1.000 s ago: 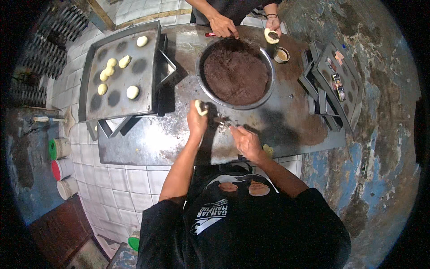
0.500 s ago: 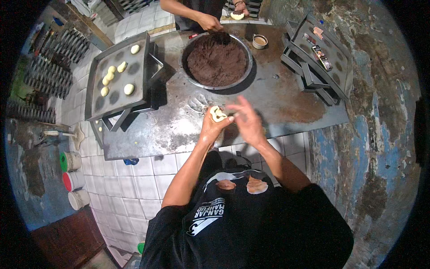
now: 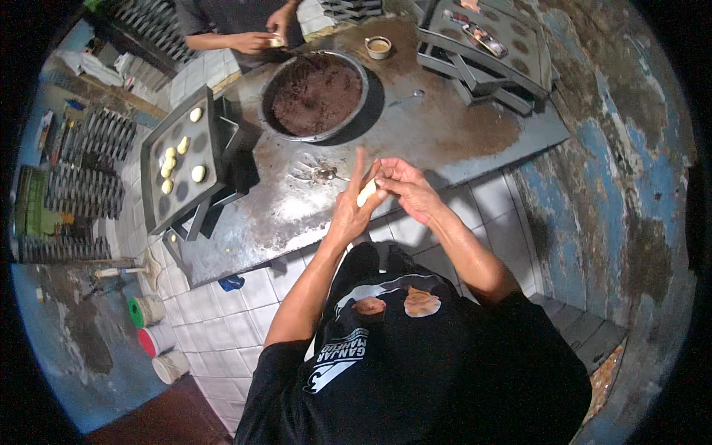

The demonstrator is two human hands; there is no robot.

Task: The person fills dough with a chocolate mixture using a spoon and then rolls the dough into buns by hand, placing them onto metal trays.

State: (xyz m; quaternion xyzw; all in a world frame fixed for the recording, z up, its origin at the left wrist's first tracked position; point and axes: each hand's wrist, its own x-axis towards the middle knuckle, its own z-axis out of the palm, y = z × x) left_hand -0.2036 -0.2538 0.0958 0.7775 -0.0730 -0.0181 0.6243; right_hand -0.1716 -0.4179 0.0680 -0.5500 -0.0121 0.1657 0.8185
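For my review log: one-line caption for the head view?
Both hands, left hand and right hand, pinch a pale dough piece over a metal table.

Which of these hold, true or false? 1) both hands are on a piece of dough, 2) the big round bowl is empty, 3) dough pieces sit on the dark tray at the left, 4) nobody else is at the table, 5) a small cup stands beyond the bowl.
1) True: left hand and right hand meet around a pale piece of dough.
2) False: the bowl is filled with a dark brown paste.
3) True: several pale dough pieces lie on the tray.
4) False: another person's hands work at the far edge of the table.
5) True: the small cup stands past the bowl.
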